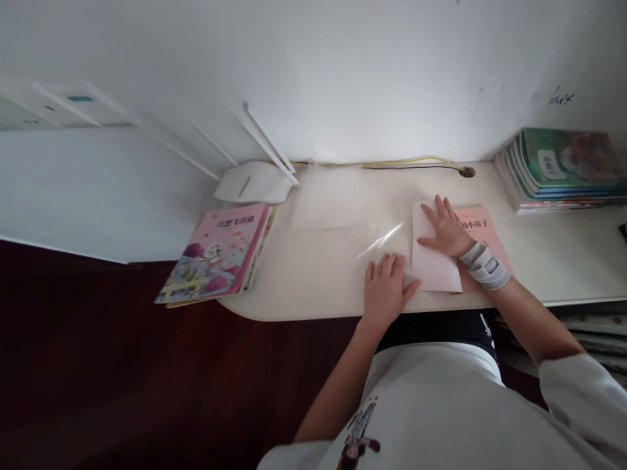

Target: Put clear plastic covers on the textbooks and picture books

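Pink picture book (213,254) lies at the left end of the table (313,290). Clear plastic film (337,251) spreads beside it, reaching the open left hand (385,290), flat near the edge. The open right hand (443,228), its wrist in a brace (484,266), presses flat on white paper (435,261) overlapping a pink book (484,225). Stacked books (561,171) sit far right.

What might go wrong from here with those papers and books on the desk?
The white paper sheet lies loose on the pink book under the right hand, so it might slip if that hand lifts. The clear plastic film beside the left hand looks slick and might slide over the nearby desk edge. The picture book overhangs that edge and might drop to the floor.
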The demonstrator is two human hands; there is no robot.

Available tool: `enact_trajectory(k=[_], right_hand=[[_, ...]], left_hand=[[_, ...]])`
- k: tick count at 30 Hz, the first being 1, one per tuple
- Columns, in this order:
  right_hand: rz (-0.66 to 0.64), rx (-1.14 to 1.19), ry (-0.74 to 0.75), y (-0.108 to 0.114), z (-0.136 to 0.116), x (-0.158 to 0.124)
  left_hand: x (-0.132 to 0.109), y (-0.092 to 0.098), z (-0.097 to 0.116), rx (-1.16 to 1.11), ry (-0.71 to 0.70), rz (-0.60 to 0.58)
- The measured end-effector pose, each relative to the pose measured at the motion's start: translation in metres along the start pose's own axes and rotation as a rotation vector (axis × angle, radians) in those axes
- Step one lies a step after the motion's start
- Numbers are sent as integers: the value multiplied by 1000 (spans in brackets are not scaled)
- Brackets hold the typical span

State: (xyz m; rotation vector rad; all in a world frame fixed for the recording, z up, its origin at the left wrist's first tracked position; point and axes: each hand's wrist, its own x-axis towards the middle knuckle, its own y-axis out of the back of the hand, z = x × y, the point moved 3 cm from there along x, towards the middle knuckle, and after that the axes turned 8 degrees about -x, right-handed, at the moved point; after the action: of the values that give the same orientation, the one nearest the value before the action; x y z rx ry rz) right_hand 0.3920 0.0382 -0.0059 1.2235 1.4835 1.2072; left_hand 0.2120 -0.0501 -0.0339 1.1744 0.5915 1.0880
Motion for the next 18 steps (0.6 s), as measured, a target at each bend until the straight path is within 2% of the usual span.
enact_trajectory(k=[9,18], right_hand=[[112,-17,59,-15,-1,-9],[46,-125,68,-8,-13,-15]], left_hand=[[0,-1,3,75,18,-12],[3,-1,5,67,38,-20]])
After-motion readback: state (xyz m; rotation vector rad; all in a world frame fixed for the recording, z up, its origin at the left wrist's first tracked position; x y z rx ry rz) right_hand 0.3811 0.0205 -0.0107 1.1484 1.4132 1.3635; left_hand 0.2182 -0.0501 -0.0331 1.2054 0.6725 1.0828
